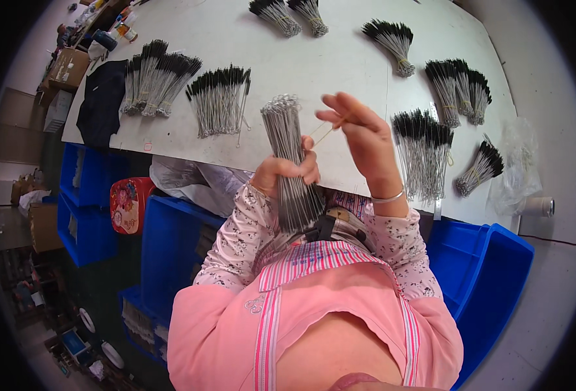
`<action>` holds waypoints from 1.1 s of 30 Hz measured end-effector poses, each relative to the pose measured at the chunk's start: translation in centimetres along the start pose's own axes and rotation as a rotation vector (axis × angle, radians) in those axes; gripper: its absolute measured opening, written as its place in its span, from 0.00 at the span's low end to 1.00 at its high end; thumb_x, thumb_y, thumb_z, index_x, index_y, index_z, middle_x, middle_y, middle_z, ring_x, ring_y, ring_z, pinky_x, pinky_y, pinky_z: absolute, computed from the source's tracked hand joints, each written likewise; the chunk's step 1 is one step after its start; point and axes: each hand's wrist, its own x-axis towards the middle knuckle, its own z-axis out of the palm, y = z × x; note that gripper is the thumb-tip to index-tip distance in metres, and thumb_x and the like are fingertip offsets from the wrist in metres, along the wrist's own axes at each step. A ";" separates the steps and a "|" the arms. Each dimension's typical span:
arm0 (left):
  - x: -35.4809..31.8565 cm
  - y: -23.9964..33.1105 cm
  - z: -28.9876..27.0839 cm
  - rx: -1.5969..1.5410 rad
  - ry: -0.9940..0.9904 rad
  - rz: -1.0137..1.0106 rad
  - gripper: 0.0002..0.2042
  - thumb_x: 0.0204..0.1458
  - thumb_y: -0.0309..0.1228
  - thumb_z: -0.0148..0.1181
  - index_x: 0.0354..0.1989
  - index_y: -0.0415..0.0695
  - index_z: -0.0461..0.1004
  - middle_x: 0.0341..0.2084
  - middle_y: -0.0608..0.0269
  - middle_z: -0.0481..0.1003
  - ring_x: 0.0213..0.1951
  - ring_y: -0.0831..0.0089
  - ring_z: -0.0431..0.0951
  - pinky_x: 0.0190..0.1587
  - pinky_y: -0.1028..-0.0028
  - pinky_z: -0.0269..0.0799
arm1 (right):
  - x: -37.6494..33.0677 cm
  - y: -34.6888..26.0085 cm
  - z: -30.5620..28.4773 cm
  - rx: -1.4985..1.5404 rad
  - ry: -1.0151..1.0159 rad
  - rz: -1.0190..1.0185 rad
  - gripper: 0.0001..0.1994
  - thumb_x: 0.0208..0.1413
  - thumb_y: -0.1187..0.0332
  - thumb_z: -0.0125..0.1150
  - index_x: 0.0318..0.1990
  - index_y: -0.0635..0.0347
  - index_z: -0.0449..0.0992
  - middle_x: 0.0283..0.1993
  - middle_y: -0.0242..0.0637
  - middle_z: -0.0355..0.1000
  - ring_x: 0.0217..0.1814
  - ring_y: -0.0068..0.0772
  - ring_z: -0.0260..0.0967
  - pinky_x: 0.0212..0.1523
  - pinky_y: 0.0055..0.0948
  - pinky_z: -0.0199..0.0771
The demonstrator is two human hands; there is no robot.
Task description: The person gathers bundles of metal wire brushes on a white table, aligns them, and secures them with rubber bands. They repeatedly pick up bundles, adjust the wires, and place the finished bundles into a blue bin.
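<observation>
My left hand (pixel 290 171) is wrapped around a thick bundle of thin wire-handled brushes (pixel 285 133). Their looped wire ends point up and away, and the dark bristle ends hang down by my apron. To the right, my right hand (pixel 367 133) is raised with a yellow rubber band (pixel 328 135) stretched from its fingers toward the left hand's thumb. The fingers of this hand are slightly blurred. Loose brushes (pixel 219 101) lie side by side to the left of the bundle, and another loose group (pixel 423 153) lies just right of my right hand.
Banded brush bundles lie at the far edge (pixel 275 16), far right (pixel 392 45), right (pixel 457 91) and left (pixel 161 78) of the white table (pixel 340 65). Blue crates (pixel 477 274) stand below its near edge. A red container (pixel 130 205), dark cloth (pixel 100 104) and clear plastic bag (pixel 517 159) are nearby.
</observation>
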 end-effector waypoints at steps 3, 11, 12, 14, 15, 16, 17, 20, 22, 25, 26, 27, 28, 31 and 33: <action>-0.3 0.0 1.6 0.164 -0.118 -0.025 0.28 0.34 0.25 0.59 0.48 0.45 0.58 0.20 0.67 0.65 0.27 0.70 0.69 0.38 0.69 0.65 | 1.1 0.9 0.5 -0.583 0.000 -0.250 0.29 0.55 0.57 0.59 0.58 0.71 0.65 0.57 0.51 0.67 0.63 0.46 0.62 0.62 0.39 0.60; -0.3 -0.1 0.9 0.720 0.207 -0.216 0.27 0.33 0.22 0.62 0.48 0.40 0.66 0.30 0.64 0.70 0.33 0.73 0.70 0.40 0.73 0.66 | 2.2 -1.8 -1.3 -1.069 -0.396 -0.071 0.49 0.28 0.36 0.70 0.56 0.65 0.69 0.54 0.46 0.71 0.59 0.41 0.67 0.67 0.53 0.43; 0.1 -0.7 1.5 0.769 0.212 -0.169 0.27 0.33 0.21 0.62 0.49 0.39 0.66 0.33 0.64 0.71 0.36 0.73 0.71 0.41 0.73 0.67 | 2.3 -2.0 -1.3 -1.208 -0.461 -0.060 0.48 0.27 0.37 0.70 0.54 0.66 0.70 0.54 0.46 0.71 0.58 0.44 0.67 0.67 0.54 0.44; 0.1 -1.7 -0.3 1.060 0.086 -0.090 0.31 0.35 0.21 0.60 0.55 0.39 0.64 0.41 0.60 0.72 0.44 0.70 0.71 0.48 0.73 0.68 | 2.6 -2.8 -0.3 -1.325 -0.629 0.067 0.44 0.31 0.42 0.72 0.53 0.66 0.70 0.55 0.44 0.70 0.57 0.45 0.67 0.67 0.57 0.41; 0.2 -1.5 0.2 1.246 0.039 -0.123 0.32 0.34 0.22 0.60 0.56 0.40 0.63 0.42 0.58 0.72 0.45 0.70 0.71 0.49 0.73 0.67 | 2.6 -2.8 0.2 -1.404 -0.685 0.073 0.39 0.34 0.46 0.71 0.52 0.66 0.71 0.53 0.44 0.71 0.55 0.45 0.69 0.65 0.54 0.47; 0.3 -1.3 0.8 1.431 -0.007 -0.157 0.33 0.34 0.22 0.60 0.57 0.40 0.63 0.43 0.56 0.72 0.46 0.71 0.70 0.50 0.73 0.67 | 2.6 -2.7 1.0 -1.481 -0.743 0.079 0.35 0.37 0.49 0.70 0.50 0.66 0.72 0.51 0.44 0.73 0.52 0.45 0.70 0.63 0.52 0.52; 0.3 -1.2 1.6 1.623 0.107 -0.304 0.33 0.34 0.24 0.60 0.56 0.42 0.63 0.42 0.55 0.74 0.43 0.72 0.71 0.49 0.72 0.68 | 2.6 -2.6 1.4 -1.557 -0.803 0.084 0.30 0.40 0.53 0.69 0.48 0.66 0.74 0.49 0.44 0.74 0.50 0.45 0.72 0.62 0.49 0.58; 0.7 -0.5 3.7 1.880 0.028 -0.459 0.34 0.32 0.30 0.62 0.56 0.42 0.63 0.40 0.44 0.74 0.43 0.54 0.76 0.49 0.65 0.69 | 5.0 -0.8 -0.8 -1.323 -0.701 0.294 0.17 0.46 0.62 0.64 0.40 0.66 0.78 0.39 0.45 0.77 0.40 0.43 0.75 0.47 0.37 0.72; 0.2 0.4 2.8 1.647 0.025 -0.085 0.27 0.34 0.27 0.61 0.49 0.39 0.67 0.33 0.57 0.75 0.37 0.67 0.75 0.42 0.69 0.70 | 5.7 -0.3 -3.4 -1.238 -0.584 0.136 0.13 0.50 0.63 0.61 0.35 0.66 0.79 0.31 0.46 0.77 0.29 0.36 0.75 0.34 0.32 0.73; -0.3 2.3 2.0 1.179 0.306 0.252 0.18 0.39 0.22 0.61 0.42 0.37 0.70 0.27 0.65 0.74 0.30 0.77 0.74 0.35 0.75 0.70 | 4.6 -0.6 -5.3 -1.157 -0.530 0.417 0.20 0.54 0.53 0.57 0.33 0.64 0.80 0.30 0.45 0.77 0.31 0.39 0.74 0.36 0.33 0.73; -0.2 3.3 2.7 1.012 0.473 0.257 0.18 0.40 0.21 0.60 0.43 0.37 0.70 0.26 0.66 0.73 0.29 0.78 0.73 0.35 0.76 0.70 | 3.3 -0.7 -5.6 -1.098 -0.503 0.447 0.23 0.55 0.50 0.56 0.32 0.65 0.80 0.29 0.43 0.77 0.31 0.37 0.73 0.36 0.33 0.72; 0.0 3.9 1.4 0.909 0.564 0.321 0.19 0.39 0.19 0.59 0.44 0.37 0.69 0.25 0.66 0.72 0.27 0.78 0.73 0.33 0.76 0.69 | 2.6 -1.9 -4.7 -0.929 -0.601 0.570 0.25 0.58 0.48 0.52 0.27 0.64 0.79 0.26 0.40 0.75 0.30 0.37 0.72 0.42 0.34 0.70; 0.5 4.3 0.0 0.802 0.645 0.385 0.20 0.39 0.18 0.59 0.45 0.38 0.68 0.23 0.66 0.72 0.26 0.77 0.72 0.32 0.76 0.69 | 2.1 -1.5 -5.2 -0.562 -0.615 0.448 0.24 0.59 0.50 0.51 0.28 0.63 0.78 0.27 0.39 0.75 0.32 0.37 0.72 0.45 0.34 0.68; 1.2 3.3 -1.7 0.606 0.700 0.439 0.21 0.38 0.16 0.57 0.45 0.39 0.66 0.22 0.66 0.70 0.24 0.74 0.72 0.30 0.75 0.69 | 1.5 0.0 -5.2 0.493 -0.548 0.204 0.17 0.61 0.57 0.47 0.36 0.61 0.76 0.36 0.40 0.74 0.43 0.40 0.70 0.57 0.38 0.58; 1.7 1.7 -1.3 0.532 0.696 0.419 0.22 0.37 0.15 0.57 0.46 0.39 0.65 0.21 0.64 0.70 0.24 0.73 0.73 0.29 0.74 0.70 | 1.6 0.3 -1.2 0.617 -0.075 0.052 0.14 0.60 0.65 0.49 0.46 0.66 0.73 0.51 0.44 0.71 0.56 0.42 0.67 0.64 0.41 0.53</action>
